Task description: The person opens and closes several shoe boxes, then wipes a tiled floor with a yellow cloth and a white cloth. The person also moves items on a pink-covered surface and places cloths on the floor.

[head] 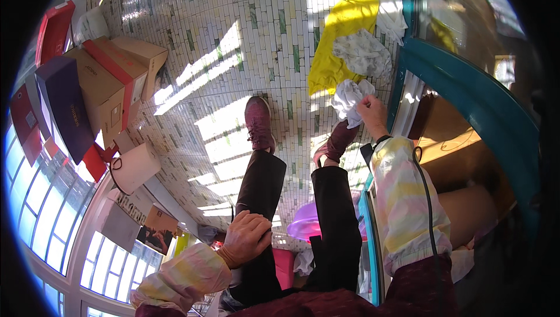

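Note:
My right hand (373, 114) reaches down to a crumpled white cloth (347, 98) beside my right shoe (339, 142). Its fingers are pinched at the cloth's edge. Just beyond lies a yellow cloth (326, 61), spread flat on the tiled floor (280, 23). On top of it rests a wrinkled pale patterned cloth (365, 54). Another white cloth (390, 17) lies at the far right, near the teal frame. My left hand (247, 234) rests on my left trouser leg (260, 190), with no object visible in it; the undersides of its fingers are hidden.
A teal door frame (463, 80) with glass runs along the right. To the left stand stacked cardboard boxes (98, 89), a dark blue box (61, 102) and a white cylindrical container (135, 166). A purple basin (304, 220) sits behind my right leg. Barred windows (48, 199) are at lower left.

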Action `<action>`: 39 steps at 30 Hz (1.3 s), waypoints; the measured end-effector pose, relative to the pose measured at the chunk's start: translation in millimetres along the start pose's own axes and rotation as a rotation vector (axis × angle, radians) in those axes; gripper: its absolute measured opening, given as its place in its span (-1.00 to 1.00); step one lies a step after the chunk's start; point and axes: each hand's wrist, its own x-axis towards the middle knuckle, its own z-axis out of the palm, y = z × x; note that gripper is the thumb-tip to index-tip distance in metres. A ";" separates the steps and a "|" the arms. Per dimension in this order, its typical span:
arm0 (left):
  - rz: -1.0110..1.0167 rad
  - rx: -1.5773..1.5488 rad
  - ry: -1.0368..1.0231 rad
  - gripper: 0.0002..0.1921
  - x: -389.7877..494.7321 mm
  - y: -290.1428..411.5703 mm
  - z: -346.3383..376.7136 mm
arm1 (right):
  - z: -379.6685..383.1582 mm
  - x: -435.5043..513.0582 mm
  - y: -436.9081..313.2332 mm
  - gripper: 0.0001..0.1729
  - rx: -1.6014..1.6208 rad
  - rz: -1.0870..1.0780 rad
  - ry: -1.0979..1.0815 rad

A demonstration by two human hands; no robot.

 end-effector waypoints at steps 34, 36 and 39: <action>-0.365 -0.062 -1.139 -0.68 72.4 71.5 -218.2 | -122.7 -139.3 -79.2 -0.61 0.748 0.241 -0.451; -0.039 0.187 -0.805 -0.70 115.6 66.7 -234.6 | -121.8 -122.5 -75.3 -0.63 0.756 0.260 -0.368; 0.061 0.306 -0.541 -0.77 193.0 56.9 -255.2 | -112.8 -100.4 -70.1 -0.68 0.892 0.328 -0.201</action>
